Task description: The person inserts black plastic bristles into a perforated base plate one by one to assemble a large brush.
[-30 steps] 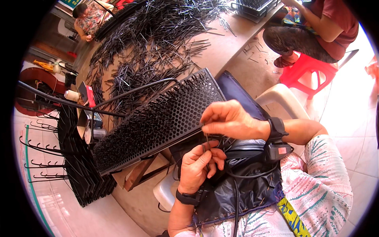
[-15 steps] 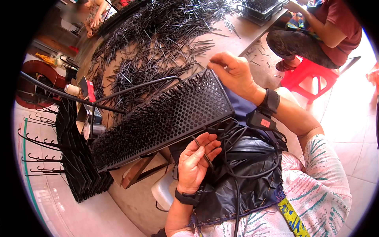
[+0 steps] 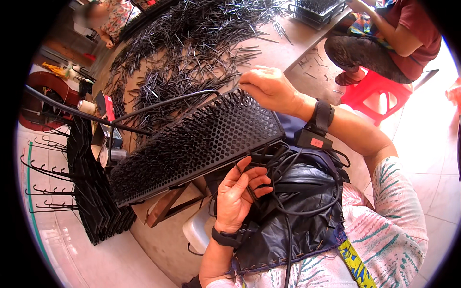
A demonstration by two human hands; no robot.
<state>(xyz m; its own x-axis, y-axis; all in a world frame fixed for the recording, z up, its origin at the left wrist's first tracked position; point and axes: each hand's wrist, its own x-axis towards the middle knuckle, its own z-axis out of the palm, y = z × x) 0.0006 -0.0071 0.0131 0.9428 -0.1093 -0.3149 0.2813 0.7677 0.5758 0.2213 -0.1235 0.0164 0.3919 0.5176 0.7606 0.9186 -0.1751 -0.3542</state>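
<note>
A long black perforated tray (image 3: pixel 241 126) lies tilted across the middle. Short black strips (image 3: pixel 163 153) stand densely in its holes toward the left and along the far edge, while bare holes show on the right. My right hand (image 3: pixel 277 92) is at the tray's far right corner, thumb and fingers pinched together; whatever they grip is hidden. Below the tray's near edge, my left hand (image 3: pixel 234 200) is palm up, its curled fingers and thumb closed on a few thin dark strips (image 3: pixel 251 193).
Loose black strips (image 3: pixel 177 72) are heaped on the table (image 3: pixel 276 48) beyond the tray. Black racks with hooks (image 3: pixel 91 187) stand at left. A looped black cable (image 3: pixel 288 211) crosses my lap. One person sits on a red stool (image 3: pixel 367 98) at right; another person (image 3: pixel 113 19) is at far left.
My right hand has moved left along the tray's far edge, its fingers still pinched. My left hand stays in nearly the same place with its strips.
</note>
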